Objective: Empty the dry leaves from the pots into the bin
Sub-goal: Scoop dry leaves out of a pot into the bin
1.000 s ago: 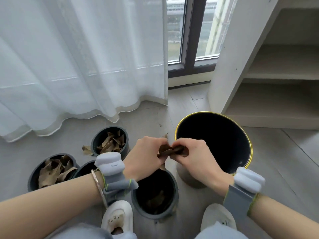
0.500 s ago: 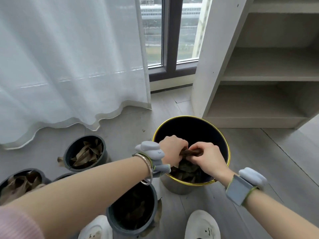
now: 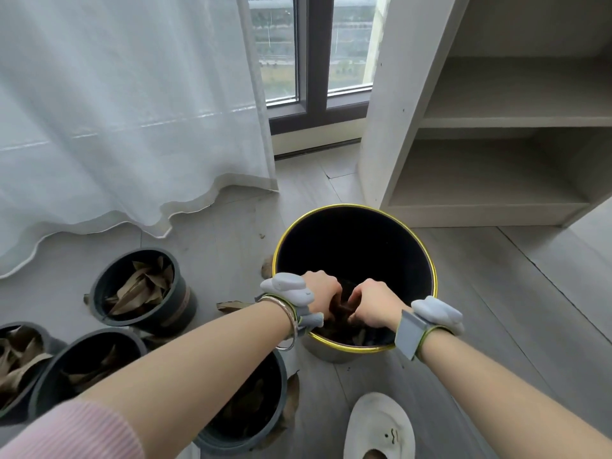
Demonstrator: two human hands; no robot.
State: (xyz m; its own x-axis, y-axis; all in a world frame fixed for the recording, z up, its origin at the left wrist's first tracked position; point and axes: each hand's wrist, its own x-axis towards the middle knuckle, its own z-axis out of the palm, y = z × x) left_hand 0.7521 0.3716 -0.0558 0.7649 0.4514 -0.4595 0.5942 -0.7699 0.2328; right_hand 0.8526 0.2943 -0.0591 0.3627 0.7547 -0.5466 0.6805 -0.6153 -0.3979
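Observation:
A black bin with a yellow rim [image 3: 354, 207] stands on the floor in front of me. My left hand [image 3: 323, 293] and my right hand [image 3: 372, 304] are both down inside its near side, fingers curled round a clump of dark dry leaves [image 3: 342, 304] between them. More leaves lie in the bin's bottom. Several dark grey pots sit to the left: one full of brown leaves [image 3: 142, 286], one at the left edge [image 3: 16, 356], one beside it [image 3: 89, 362], and one under my left forearm [image 3: 251, 412] with a few leaves left.
A white curtain [image 3: 126, 120] hangs at the back left, its hem on the floor. A white shelf unit [image 3: 496, 127] stands right behind the bin. Stray leaves [image 3: 231, 306] lie on the grey floor. My white slipper [image 3: 381, 425] is at the bottom.
Both hands carried the clump of leaves from above the near pot rightward and lowered it into the bin. The view swung right and up.

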